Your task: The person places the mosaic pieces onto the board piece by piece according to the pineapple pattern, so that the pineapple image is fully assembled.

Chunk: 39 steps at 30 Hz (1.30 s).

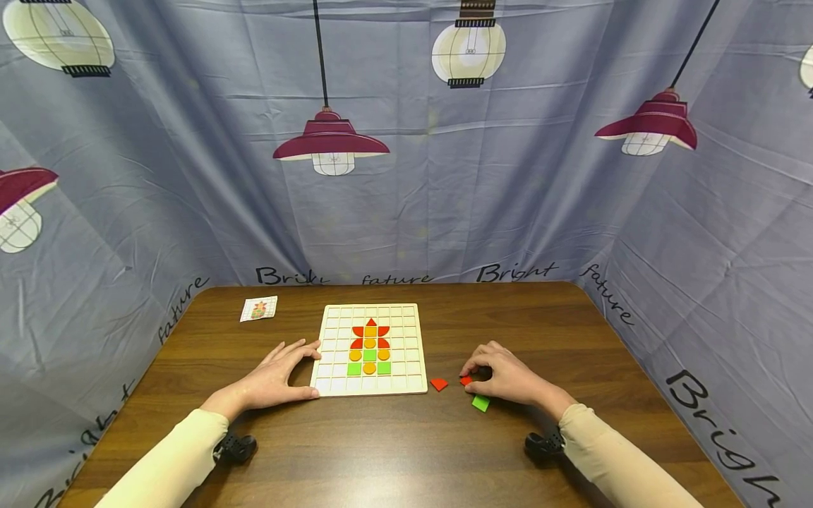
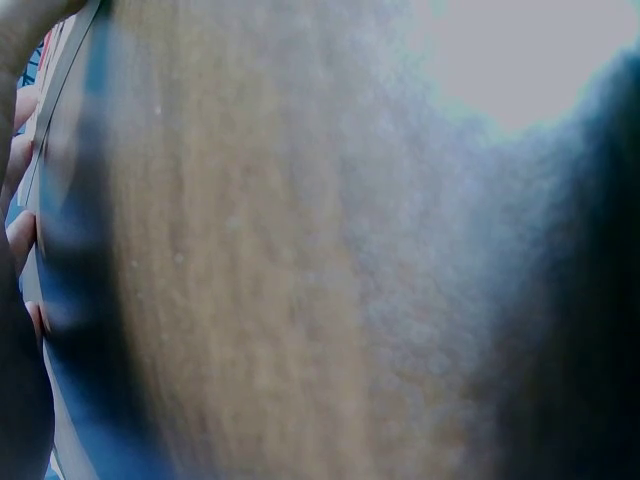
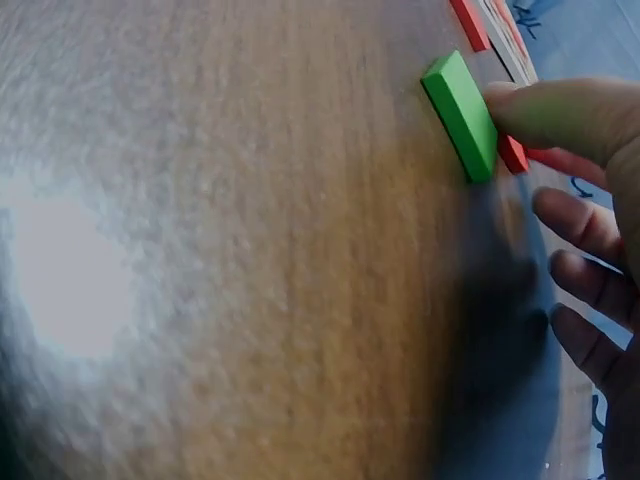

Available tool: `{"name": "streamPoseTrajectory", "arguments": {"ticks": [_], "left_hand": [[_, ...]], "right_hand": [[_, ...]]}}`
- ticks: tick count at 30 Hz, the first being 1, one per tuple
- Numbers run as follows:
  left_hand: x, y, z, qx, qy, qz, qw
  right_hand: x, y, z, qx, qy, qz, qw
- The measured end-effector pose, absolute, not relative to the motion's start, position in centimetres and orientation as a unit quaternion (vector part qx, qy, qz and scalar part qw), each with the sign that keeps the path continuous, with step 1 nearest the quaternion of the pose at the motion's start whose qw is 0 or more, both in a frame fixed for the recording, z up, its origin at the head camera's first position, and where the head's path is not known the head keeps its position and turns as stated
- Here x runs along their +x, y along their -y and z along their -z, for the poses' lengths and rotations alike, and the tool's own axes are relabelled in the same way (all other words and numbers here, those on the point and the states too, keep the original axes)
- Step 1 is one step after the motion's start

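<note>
A cream grid board [image 1: 406,353] lies on the table, with red, orange and green tiles laid on it in a plant-like figure. My left hand [image 1: 273,377] rests at its left side, fingers spread along the edge and thumb at the near corner. To the right of the board, my right hand [image 1: 511,377] pinches a red tile [image 1: 466,380] between thumb and index finger, low over the table. A green square tile [image 1: 480,403] lies just by the thumb. Between that hand and the board is another red tile [image 1: 438,384], with a curved side.
At the back left of the brown wooden table [image 1: 508,317] lies a small card [image 1: 259,308] printed with a coloured figure on a grid. A blue-grey curtain [image 1: 406,212] with lamp prints surrounds the table's back and sides.
</note>
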State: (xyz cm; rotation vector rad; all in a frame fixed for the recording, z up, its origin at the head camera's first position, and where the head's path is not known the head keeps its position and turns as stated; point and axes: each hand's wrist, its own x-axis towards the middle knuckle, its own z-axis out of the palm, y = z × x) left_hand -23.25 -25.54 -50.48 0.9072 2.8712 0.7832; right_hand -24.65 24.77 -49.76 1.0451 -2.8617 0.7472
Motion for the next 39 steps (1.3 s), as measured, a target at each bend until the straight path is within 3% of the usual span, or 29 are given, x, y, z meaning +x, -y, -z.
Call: {"name": "streamPoseTrajectory", "arguments": {"ticks": [9, 25, 39], "left_hand": [[-23.2, 25.5, 50.4, 0.292, -0.923, -0.251, 0.017], [-23.2, 25.5, 50.4, 0.292, -0.922, -0.255, 0.02], [-23.3, 25.5, 50.4, 0.293, -0.923, -0.251, 0.016]], "right_hand": [[-24.9, -24.2, 50.3, 0.299, 0.927, -0.223, 0.042], [-25.3, -24.5, 50.5, 0.32, 0.918, -0.228, 0.051], [-25.3, -26.1, 50.5, 0.308, 0.912, -0.269, 0.009]]}}
